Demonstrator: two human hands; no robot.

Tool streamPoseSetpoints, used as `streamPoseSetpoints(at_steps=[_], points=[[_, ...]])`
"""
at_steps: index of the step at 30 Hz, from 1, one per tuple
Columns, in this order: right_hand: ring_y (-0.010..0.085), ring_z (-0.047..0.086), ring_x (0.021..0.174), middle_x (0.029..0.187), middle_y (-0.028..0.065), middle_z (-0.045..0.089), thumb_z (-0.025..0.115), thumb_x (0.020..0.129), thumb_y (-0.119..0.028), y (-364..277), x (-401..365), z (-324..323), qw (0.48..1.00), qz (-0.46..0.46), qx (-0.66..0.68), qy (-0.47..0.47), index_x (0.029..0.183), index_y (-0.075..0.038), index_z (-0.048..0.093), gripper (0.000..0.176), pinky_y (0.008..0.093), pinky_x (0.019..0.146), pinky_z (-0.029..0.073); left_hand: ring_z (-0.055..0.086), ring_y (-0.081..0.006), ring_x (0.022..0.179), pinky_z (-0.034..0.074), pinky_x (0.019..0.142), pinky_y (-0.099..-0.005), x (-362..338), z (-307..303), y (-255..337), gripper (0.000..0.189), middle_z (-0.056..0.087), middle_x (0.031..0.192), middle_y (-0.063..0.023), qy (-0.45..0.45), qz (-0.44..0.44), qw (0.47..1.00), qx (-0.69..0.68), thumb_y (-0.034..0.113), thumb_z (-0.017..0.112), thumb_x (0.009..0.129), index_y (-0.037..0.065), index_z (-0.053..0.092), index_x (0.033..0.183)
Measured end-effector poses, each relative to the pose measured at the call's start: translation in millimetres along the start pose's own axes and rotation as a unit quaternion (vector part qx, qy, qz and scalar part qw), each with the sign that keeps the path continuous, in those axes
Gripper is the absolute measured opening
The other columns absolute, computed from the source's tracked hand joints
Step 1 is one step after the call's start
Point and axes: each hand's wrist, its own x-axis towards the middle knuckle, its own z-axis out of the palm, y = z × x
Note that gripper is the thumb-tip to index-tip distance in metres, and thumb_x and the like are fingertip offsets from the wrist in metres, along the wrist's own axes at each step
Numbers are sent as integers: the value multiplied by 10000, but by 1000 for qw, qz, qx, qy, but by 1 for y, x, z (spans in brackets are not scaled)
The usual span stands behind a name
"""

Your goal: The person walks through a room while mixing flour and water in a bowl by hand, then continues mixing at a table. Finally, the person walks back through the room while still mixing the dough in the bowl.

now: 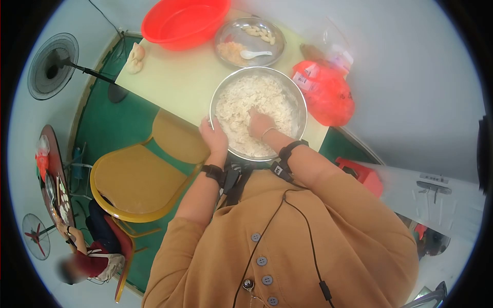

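Note:
A large metal bowl stands at the table's near edge, holding crumbly, shaggy dough with dry flour in it. My left hand grips the bowl's left rim, thumb and fingers closed around it. Inside the bowl, my right hand presses into the dough with curled fingers; the fingertips are partly hidden by it. Just behind the bowl is a round metal tray with a white spoon, an orange-tinted chopped food and several pale elongated pieces.
On the pale table are a red basin, a red plastic bag and a small pale bundle. A yellow chair stands left. A fan and a seated person at another table are farther left.

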Motion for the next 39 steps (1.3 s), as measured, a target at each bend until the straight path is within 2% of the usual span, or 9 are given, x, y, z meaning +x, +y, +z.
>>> streamPoseSetpoints(at_steps=[8,14,16,18,22,24,29,35,39], points=[[292,631,750,786,150,635,474,804,-121,22,1,20,974,-161,-153,46,999,-22,534,227,408,698,482,508,-243,878,416,793,-344,2,0,-1,287,472,1022,-157,-8,6,1000,12,118,522,856,-15,496,1109],[313,597,885,898,182,619,556,784,-180,45,-21,-7,970,-235,-56,1,1015,-55,577,264,370,777,468,495,-295,912,401,805,-375,1,2,0,267,487,1011,-181,-8,-1,1000,-15,123,503,857,-12,503,1086],[309,585,915,938,181,608,549,786,-191,46,-21,-26,979,-190,79,2,1042,-49,569,293,372,797,458,474,-338,956,382,834,-402,1,2,-2,271,496,1012,-202,-10,-11,999,-30,144,492,859,-11,505,1081],[308,575,950,989,191,596,546,783,-201,54,-13,-34,949,-153,272,48,1069,-34,550,332,379,815,445,513,-251,857,422,768,-350,2,4,-6,260,479,1003,-164,1,23,1000,6,95,514,852,-15,495,1086],[359,572,936,1017,241,587,591,775,-207,50,6,-50,943,-34,287,166,1038,-1,557,336,377,803,458,509,-252,863,419,774,-351,2,3,-4,264,478,1004,-166,-4,20,1000,7,97,514,853,-14,491,1091],[357,570,957,1004,242,590,615,751,-197,56,35,-43,939,118,219,239,1066,0,530,382,391,806,459,502,-261,879,414,787,-354,0,2,-1,267,474,1015,-170,-3,11,1000,4,92,513,851,-16,489,1093],[337,579,957,992,218,600,591,754,-234,54,73,-26,965,136,91,204,1111,-41,480,421,404,817,460,494,-276,899,404,805,-359,2,2,-1,259,473,1026,-172,-10,14,1000,7,85,512,845,-18,488,1081],[325,593,905,953,186,611,600,746,-248,32,51,-40,990,61,-21,124,1081,-85,523,381,411,775,467,478,-319,933,389,821,-391,0,4,1,228,484,1012,-190,-2,26,1000,-8,105,491,856,-16,494,1050],[297,596,810,847,133,600,622,727,-260,22,28,-22,964,-77,-60,246,991,-157,599,285,413,698,460,462,-363,962,377,833,-422,-2,1,5,210,491,1005,-211,-7,20,1000,-22,118,470,867,-13,497,1029]])
